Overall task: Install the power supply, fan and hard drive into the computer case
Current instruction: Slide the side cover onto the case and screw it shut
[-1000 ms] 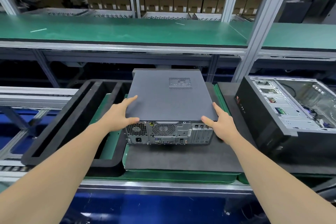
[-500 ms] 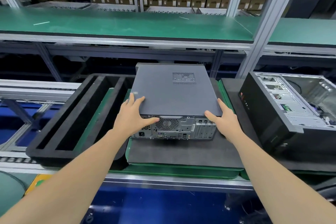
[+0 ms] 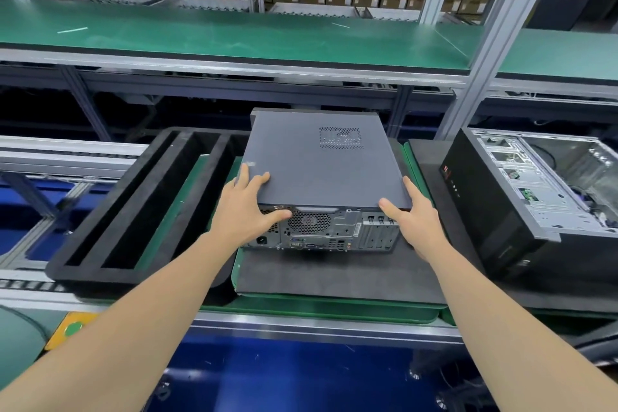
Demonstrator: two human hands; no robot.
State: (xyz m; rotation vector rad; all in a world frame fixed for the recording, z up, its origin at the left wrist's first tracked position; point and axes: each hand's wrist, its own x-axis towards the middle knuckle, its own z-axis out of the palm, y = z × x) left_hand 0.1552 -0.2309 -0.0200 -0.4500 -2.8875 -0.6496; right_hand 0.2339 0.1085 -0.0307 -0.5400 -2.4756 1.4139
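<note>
A grey desktop computer case (image 3: 317, 164) lies flat on a black foam mat (image 3: 334, 278), its rear ports and fan grille facing me. A flat cover panel with a small vent patch closes its top. My left hand (image 3: 244, 207) grips the near left corner of the cover, fingers on top and thumb over the rear panel. At the near right corner, my right hand (image 3: 413, 221) holds the cover's edge, thumb on top. No power supply, loose fan or hard drive shows.
A second black computer case (image 3: 521, 197) stands at the right, its side open with bare metal bays showing. A black foam tray (image 3: 133, 204) with long slots lies at the left. A green shelf (image 3: 234, 37) runs behind, with a metal post (image 3: 481, 53) at the right.
My left hand has slid from the case's left side onto its near left corner, thumb now over the rear panel. The case sits slightly farther from me; my right hand keeps its corner.
</note>
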